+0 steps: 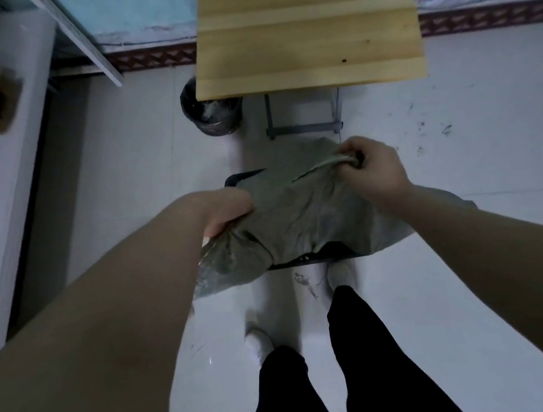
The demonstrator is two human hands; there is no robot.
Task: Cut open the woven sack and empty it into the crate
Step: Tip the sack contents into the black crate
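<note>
**Fig. Sack held over the crate for emptying.**

The sack point(302, 215) hangs slack over the crate point(242, 177), which stands on the floor point(476, 248) before my feet and shows only dark strips of rim. My left grip point(226, 211) clenches a bunch of cloth at the near-left end, and my right grip point(376, 171) pinches the rolled edge at the far right. I cannot tell where the cut mouth lies. To empty cleanly, I judge, I should raise the closed end above the mouth, keep the mouth inside the rim, and shake gently.
</note>
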